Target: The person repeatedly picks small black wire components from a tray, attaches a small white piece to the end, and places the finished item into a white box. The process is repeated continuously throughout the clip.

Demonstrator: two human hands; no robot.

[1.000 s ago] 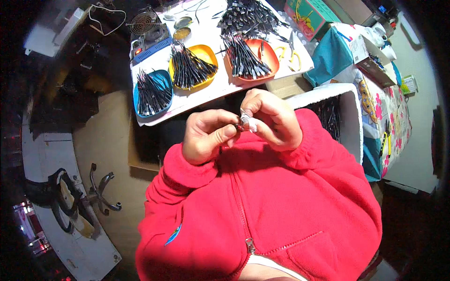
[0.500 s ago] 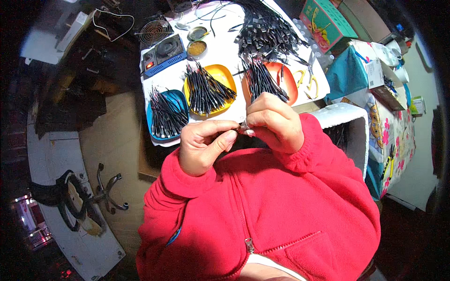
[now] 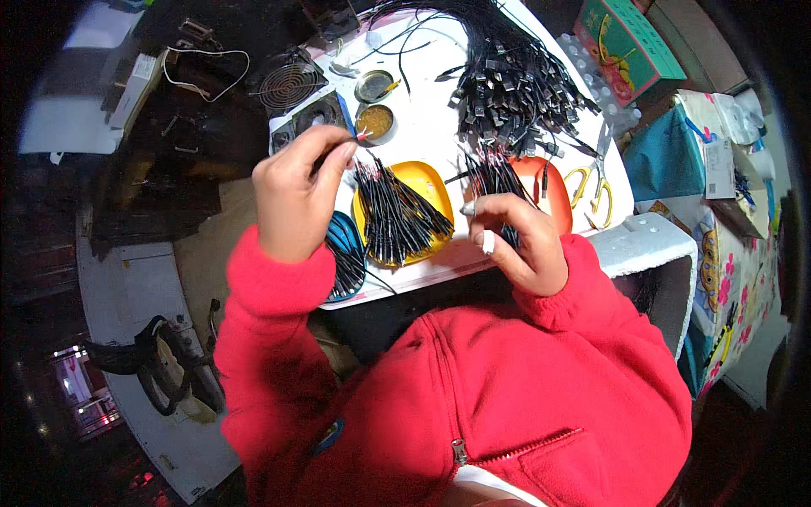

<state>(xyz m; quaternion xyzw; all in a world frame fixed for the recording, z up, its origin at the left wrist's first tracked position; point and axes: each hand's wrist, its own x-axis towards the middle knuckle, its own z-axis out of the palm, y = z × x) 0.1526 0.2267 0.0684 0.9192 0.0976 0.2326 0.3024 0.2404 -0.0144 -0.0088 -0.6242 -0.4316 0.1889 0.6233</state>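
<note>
My left hand (image 3: 296, 194) is raised at the left of the white table, thumb and fingers pinched on a thin black cable. The cable's reddish and white wire ends (image 3: 363, 136) poke out beside a round tin (image 3: 392, 127) of amber, grainy stuff. Lower down, my right hand (image 3: 532, 249) is at the orange tray (image 3: 553, 198), thumb and forefinger apart, with white wrapping on fingertips. Black cables (image 3: 494, 173) lie in that tray, partly behind the hand. More cables (image 3: 401, 224) fill the yellow tray (image 3: 429, 182). My left arm partly hides the blue tray (image 3: 340, 226).
A big pile of black cables with plugs (image 3: 515, 84) covers the far right of the table. Yellow-handled scissors (image 3: 601, 201) lie beside the orange tray. An open tin (image 3: 376, 84), a fan grille (image 3: 287, 86) and a white foam box (image 3: 646, 245) are around.
My hands have come apart. The left went up and left with the cable to the amber tin; the right moved down slightly and loosened its pinch. The view has shifted.
</note>
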